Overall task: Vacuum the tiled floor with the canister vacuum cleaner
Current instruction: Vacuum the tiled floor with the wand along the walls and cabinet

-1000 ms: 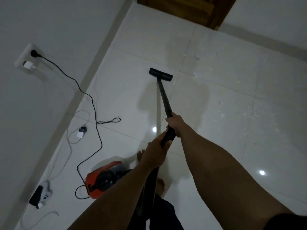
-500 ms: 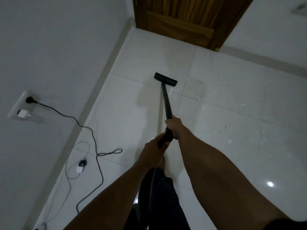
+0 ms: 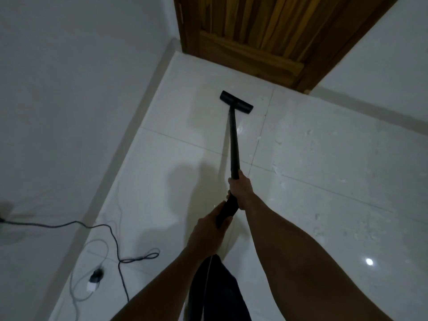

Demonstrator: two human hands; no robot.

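White tiled floor (image 3: 324,181) reaches to a wooden door (image 3: 254,31). The right hand (image 3: 240,191) grips the black wand (image 3: 234,144) and the left hand (image 3: 207,228) holds its handle lower. The nozzle (image 3: 236,101) lies flat on a tile near the door. A black cable (image 3: 106,225) lies near the left wall.

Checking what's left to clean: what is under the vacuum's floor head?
The floor head sits on a white floor tile near the wooden door. The patch beneath it is covered; dirt there cannot be seen.
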